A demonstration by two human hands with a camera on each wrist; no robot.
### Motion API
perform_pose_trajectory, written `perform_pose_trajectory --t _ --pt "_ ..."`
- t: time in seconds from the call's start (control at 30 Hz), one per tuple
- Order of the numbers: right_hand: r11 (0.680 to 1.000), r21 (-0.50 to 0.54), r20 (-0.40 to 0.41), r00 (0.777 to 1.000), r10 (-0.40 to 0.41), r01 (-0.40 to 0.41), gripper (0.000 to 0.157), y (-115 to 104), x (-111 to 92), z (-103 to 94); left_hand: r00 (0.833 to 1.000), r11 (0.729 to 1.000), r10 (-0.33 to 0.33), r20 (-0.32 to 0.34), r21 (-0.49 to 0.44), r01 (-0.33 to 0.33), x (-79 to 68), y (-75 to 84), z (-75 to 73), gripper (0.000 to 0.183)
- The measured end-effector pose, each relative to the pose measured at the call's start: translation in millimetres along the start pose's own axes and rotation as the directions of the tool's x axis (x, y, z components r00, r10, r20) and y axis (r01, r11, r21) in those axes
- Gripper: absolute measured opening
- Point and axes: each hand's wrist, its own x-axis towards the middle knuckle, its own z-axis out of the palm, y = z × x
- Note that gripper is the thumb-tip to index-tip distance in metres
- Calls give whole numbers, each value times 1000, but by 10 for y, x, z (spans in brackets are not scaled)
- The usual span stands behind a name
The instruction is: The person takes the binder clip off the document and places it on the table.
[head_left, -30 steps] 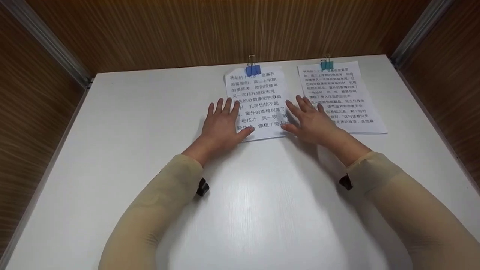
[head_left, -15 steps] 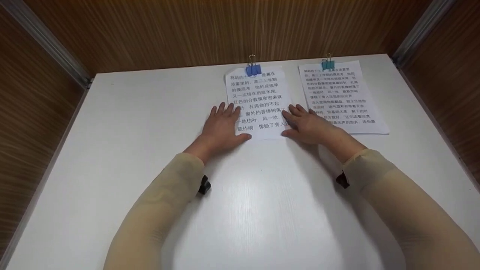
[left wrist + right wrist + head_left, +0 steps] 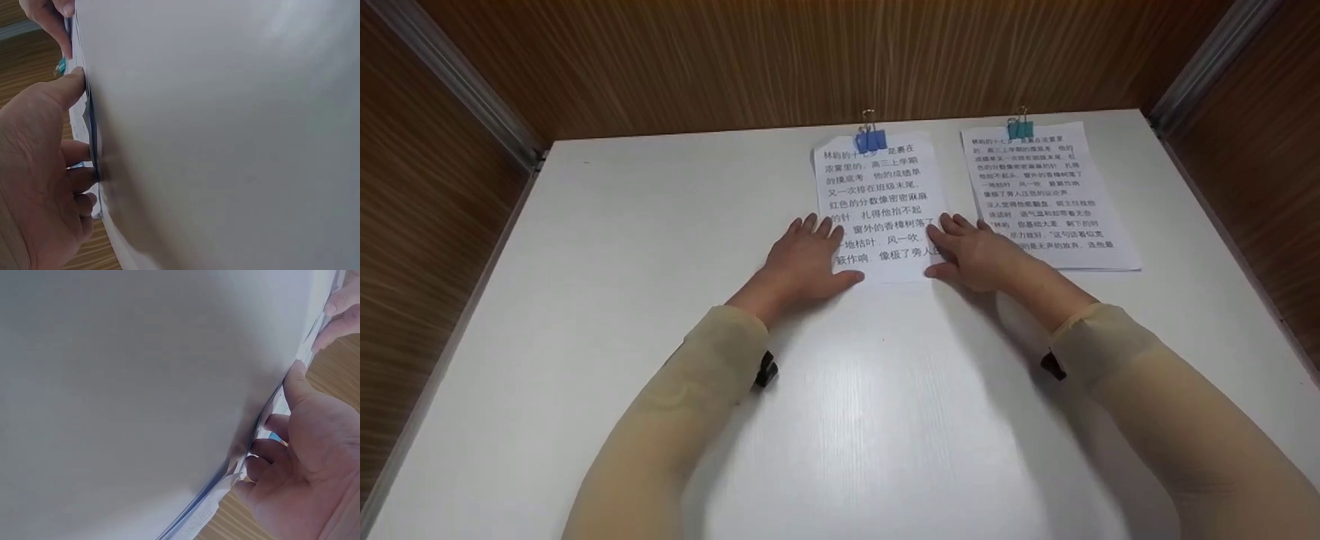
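White printed sheets (image 3: 877,196) are lying on the counter (image 3: 840,420), a blue clip (image 3: 871,140) holding their top edge. The left hand (image 3: 804,261) and right hand (image 3: 979,255), both relaxed and unclenched, are touching opposite side edges, sitting nearer the bottom edge than one second ago.

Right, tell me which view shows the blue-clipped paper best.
The head view: the blue-clipped paper shows most of its printed face, though the left hand and right hand cover its lower side edges. Both wrist views catch only thin, nearly edge-on slivers, partly hidden behind the hands.
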Motion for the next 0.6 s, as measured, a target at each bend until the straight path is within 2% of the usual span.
perform_pose_trajectory --t 0.1,0.3,0.6 --pt "1000 12 -9 1000 -4 4 82 -42 -50 -9 1000 999 20 8 25 -21 -43 -4 -70 95" --pt "1000 16 -33 999 -22 22 82 -140 -152 68 999 998 36 5 53 -37 -165 -28 -8 95" --pt "997 -19 -102 992 -71 70 79 -265 -419 188 998 997 61 5 39 -62 -390 50 53 94"
